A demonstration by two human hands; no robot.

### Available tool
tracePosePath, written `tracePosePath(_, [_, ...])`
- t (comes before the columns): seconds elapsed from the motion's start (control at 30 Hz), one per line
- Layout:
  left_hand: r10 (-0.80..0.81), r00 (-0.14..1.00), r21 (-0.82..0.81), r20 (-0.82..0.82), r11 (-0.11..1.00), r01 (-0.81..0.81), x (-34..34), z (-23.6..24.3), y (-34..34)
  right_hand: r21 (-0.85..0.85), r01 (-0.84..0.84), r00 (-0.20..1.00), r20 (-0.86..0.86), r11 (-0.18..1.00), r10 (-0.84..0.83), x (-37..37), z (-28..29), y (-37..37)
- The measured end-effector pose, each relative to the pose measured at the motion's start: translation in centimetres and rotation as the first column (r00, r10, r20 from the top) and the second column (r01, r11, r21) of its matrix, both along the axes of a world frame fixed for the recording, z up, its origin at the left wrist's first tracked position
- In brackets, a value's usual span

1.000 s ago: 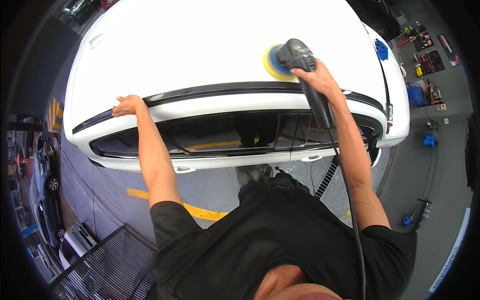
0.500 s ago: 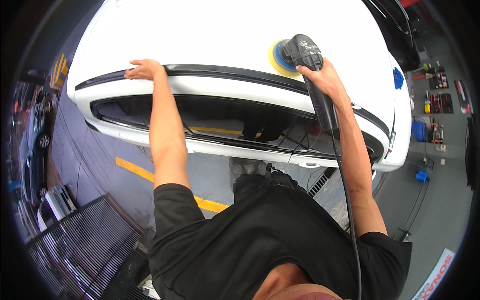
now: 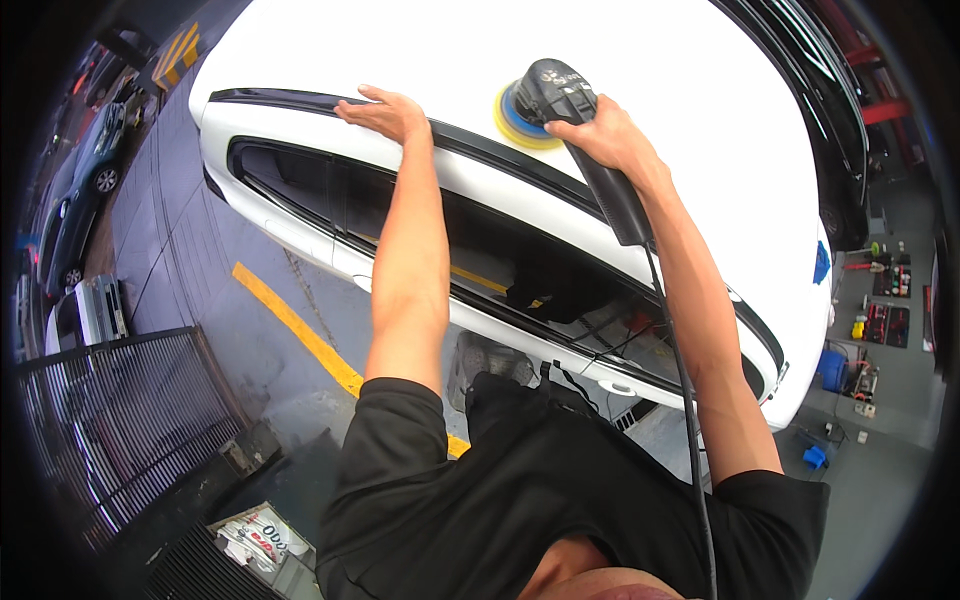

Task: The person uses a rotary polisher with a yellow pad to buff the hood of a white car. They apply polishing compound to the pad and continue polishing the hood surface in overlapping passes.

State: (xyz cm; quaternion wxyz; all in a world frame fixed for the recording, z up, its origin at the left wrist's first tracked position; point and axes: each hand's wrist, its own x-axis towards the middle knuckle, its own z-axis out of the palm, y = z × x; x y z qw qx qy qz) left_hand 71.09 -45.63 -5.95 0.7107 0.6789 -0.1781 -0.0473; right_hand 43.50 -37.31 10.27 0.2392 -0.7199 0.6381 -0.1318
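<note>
A white car stretches across the upper view, its roof facing me. My right hand is wrapped round the body of a black power polisher. The polisher's yellow pad with its blue backing rests on the white roof, just beyond the black roof rail. A black cord runs from its handle down along my right arm. To the left, my left hand lies at the roof rail with its fingers stretched out, holding nothing. Below the rail are the dark side windows.
At the left stand a dark car and a slatted metal gate. A yellow line crosses the grey floor. Tools and a blue container are at the right. A black car stands beyond the roof's right end.
The view has turned, so the car now slants down to the right. My left hand has shifted right along the rail. The polisher stays on the roof in my right hand.
</note>
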Motion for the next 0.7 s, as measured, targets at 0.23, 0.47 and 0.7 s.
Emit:
tracePosePath(0.23, [-0.023,0.999,-0.020,-0.039,1.000,0.023,-0.4,0.7,0.7,0.030,-0.118,0.990,-0.070,0.992,0.120,8.1,-0.4,-4.4])
tracePosePath(0.47, [-0.054,0.997,-0.038,-0.063,0.998,0.052,-0.5,1.0,1.2,-0.012,-0.237,0.968,-0.092,0.971,0.235,14.1,-1.4,-8.5])
tracePosePath(0.7, [-0.056,0.998,-0.007,-0.039,0.998,0.056,-0.6,1.0,1.1,0.028,-0.234,0.968,-0.088,0.972,0.235,18.4,-0.5,-11.6])
